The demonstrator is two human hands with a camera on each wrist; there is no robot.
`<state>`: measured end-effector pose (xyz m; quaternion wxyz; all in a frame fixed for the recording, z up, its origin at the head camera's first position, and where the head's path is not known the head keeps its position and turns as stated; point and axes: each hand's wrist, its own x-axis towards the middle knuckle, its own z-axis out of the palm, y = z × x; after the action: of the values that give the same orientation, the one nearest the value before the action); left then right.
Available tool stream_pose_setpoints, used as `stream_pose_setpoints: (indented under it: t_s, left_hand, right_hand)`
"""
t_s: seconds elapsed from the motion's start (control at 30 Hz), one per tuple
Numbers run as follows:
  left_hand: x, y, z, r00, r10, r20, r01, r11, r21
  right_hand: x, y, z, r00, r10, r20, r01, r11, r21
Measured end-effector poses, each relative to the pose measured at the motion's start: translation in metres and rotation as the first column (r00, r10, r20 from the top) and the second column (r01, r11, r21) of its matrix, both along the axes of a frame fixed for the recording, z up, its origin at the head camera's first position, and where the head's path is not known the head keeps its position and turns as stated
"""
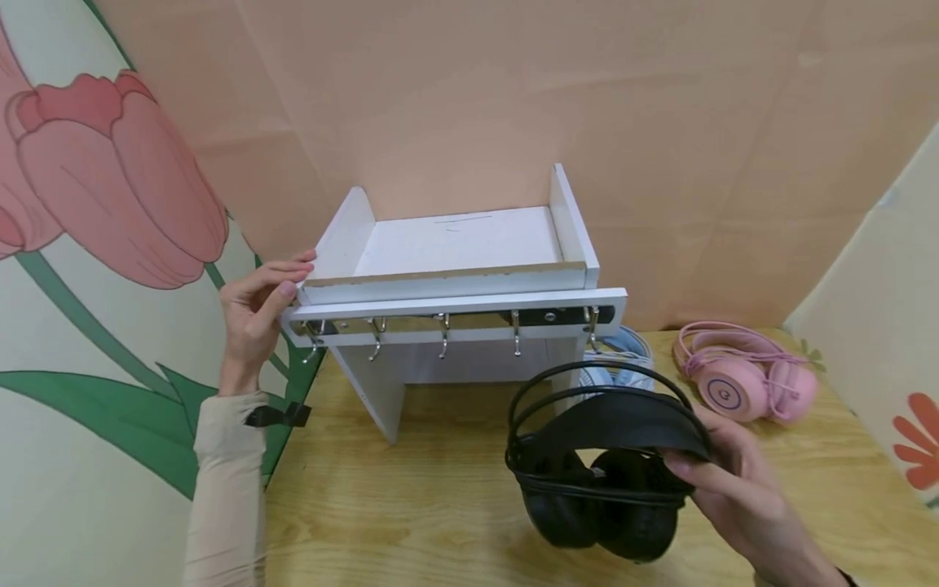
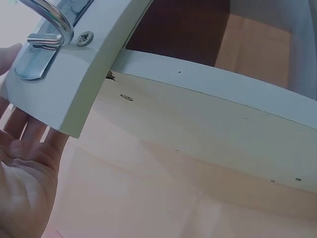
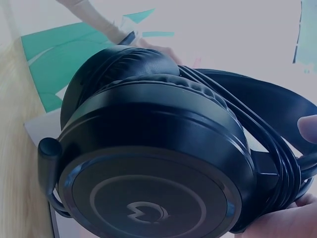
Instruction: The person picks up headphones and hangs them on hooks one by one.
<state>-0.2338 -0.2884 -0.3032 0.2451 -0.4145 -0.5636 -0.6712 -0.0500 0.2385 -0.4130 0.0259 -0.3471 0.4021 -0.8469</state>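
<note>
A white shelf (image 1: 443, 284) stands on the wooden table, a row of metal hooks (image 1: 443, 334) along its front rail. My left hand (image 1: 253, 314) holds the left end of that rail, thumb in front; the left wrist view shows fingers behind the board and a hook (image 2: 62, 27) close by. Black over-ear headphones (image 1: 634, 420) with a bundled cable hang from my right hand (image 1: 756, 489), which grips them by the headband in front of the shelf's right side. In the right wrist view an ear cup (image 3: 148, 193) fills much of the picture.
Pink headphones (image 1: 734, 383) lie on the table (image 1: 352, 514) at the right rear. Blue headphones (image 1: 631, 350) sit behind the shelf's right leg, partly hidden. A brown sheet (image 1: 469, 106) hangs behind, and a flower-printed panel (image 1: 110, 187) stands at left.
</note>
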Motion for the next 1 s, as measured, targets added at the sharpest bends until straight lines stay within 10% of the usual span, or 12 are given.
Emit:
stream_pose_setpoints:
  t_s: [1.0]
  left_hand:
    - [0.001,-0.002,0.001,1.0,-0.002,0.01,0.003,1.0,-0.019]
  right_hand:
    - [-0.012,-0.046,0.021,0.998,0.059,-0.03,-0.058,0.998,0.037]
